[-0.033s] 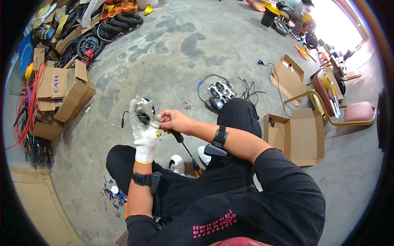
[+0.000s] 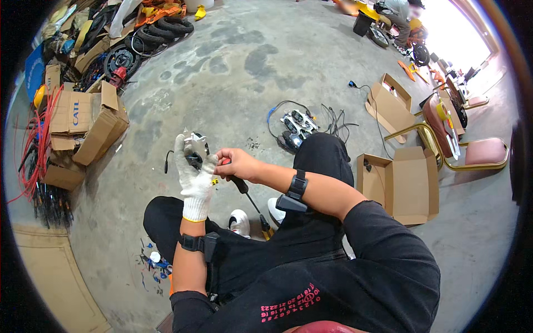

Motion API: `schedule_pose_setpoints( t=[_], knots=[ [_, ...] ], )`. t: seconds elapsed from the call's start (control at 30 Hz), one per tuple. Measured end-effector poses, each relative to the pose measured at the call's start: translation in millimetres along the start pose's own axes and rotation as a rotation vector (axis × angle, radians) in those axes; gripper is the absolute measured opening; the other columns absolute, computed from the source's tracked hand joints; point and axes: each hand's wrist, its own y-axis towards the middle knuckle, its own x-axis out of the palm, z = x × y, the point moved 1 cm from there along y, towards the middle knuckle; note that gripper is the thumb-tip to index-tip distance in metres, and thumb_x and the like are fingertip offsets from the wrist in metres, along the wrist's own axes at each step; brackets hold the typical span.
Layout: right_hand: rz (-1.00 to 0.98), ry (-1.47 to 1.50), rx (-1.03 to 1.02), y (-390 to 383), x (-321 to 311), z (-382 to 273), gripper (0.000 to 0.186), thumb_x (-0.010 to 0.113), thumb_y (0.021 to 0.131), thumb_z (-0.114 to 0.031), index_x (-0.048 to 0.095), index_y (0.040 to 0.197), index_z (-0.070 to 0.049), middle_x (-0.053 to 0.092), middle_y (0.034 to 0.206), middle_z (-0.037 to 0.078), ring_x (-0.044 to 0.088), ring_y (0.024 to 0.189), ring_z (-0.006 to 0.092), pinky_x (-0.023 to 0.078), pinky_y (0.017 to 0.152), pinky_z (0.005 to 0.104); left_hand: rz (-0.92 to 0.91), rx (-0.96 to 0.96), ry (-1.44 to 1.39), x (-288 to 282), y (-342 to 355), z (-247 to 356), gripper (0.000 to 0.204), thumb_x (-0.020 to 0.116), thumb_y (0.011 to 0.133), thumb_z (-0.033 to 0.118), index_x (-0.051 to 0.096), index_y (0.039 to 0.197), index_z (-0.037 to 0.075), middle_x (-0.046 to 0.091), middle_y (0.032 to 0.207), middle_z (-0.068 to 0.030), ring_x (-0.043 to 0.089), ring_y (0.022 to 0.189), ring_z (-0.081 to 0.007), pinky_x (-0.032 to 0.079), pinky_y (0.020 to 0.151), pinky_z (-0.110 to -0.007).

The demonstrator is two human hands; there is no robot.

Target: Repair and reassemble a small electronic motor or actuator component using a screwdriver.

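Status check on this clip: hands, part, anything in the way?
Gloved left hand holding small part. Bare right hand gripping black-handled tool. Silver assembly on floor ahead, apart from both hands.

A grey concrete floor (image 2: 233, 94), blotched with darker stains, carries a white-and-black assembly (image 2: 300, 123) in the middle, with black cables (image 2: 340, 123) just to its right. Two open cardboard boxes, a nearer one (image 2: 413, 183) and a farther one (image 2: 388, 102), lie to the right; small blue and white scraps (image 2: 161, 267) are scattered near left, and stacked black tires (image 2: 166, 29) sit far left.
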Motion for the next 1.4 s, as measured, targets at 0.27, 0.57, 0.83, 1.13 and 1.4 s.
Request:
schedule_pose_setpoints(
  t=[0.27, 0.57, 0.83, 1.13, 1.4],
  knots=[
    [-0.030, -0.008, -0.017, 1, -1, 1, 0.020, 0.077, 0.085, -0.017, 0.065, 0.096, -0.005, 0.067, 0.082, 0.001, 0.060, 0.072, 0.0087, 0.049, 0.060, 0.0257, -0.008, 0.039, 0.021, 0, 0, 0, 0.085, 0.075, 0.084, 0.003, 0.029, 0.154, 0.018, 0.048, 0.135, -0.0054, 0.051, 0.117, -0.0179, 0.048, 0.093, -0.032],
    [-0.038, -0.058, -0.031, -1, -2, -1, 0.021, 0.078, 0.084, -0.017, 0.066, 0.097, -0.005, 0.066, 0.084, 0.000, 0.059, 0.073, 0.0073, 0.049, 0.063, 0.0240, -0.003, -0.022, -0.080, -3, 0, -4, 0.084, 0.076, 0.086, 0.008, 0.029, 0.154, 0.019, 0.048, 0.139, -0.0055, 0.051, 0.119, -0.0186, 0.048, 0.095, -0.033],
    [0.000, -0.243, -0.071, -5, 0, -7, 0.020, 0.077, 0.083, -0.014, 0.066, 0.095, -0.003, 0.067, 0.085, 0.001, 0.059, 0.076, 0.0070, 0.050, 0.068, 0.0242, 0.001, -0.057, -0.005, -5, 1, -1, 0.087, 0.076, 0.083, 0.003, 0.027, 0.154, 0.016, 0.047, 0.139, -0.0098, 0.053, 0.120, -0.0209, 0.047, 0.098, -0.034],
    [0.087, -0.399, -0.300, -9, 7, -3, 0.018, 0.076, 0.081, -0.013, 0.066, 0.092, -0.002, 0.066, 0.081, 0.003, 0.058, 0.075, 0.0097, 0.049, 0.067, 0.0279, 0.111, -0.150, -0.162, -7, 4, -9, 0.068, 0.072, 0.091, 0.016, 0.036, 0.149, 0.018, 0.057, 0.113, -0.0004, 0.057, 0.089, -0.0108, 0.050, 0.073, -0.026],
    [0.162, -0.603, -0.516, -16, 16, -4, 0.012, 0.070, 0.082, -0.009, 0.065, 0.091, -0.003, 0.067, 0.077, 0.013, 0.065, 0.068, 0.0234, 0.051, 0.064, 0.0348, 0.217, -0.480, -0.462, -15, 1, -18, 0.038, 0.069, 0.094, 0.023, 0.053, 0.126, 0.011, 0.065, 0.094, -0.0039, 0.063, 0.081, -0.0158, 0.053, 0.068, -0.032]
  ],
)
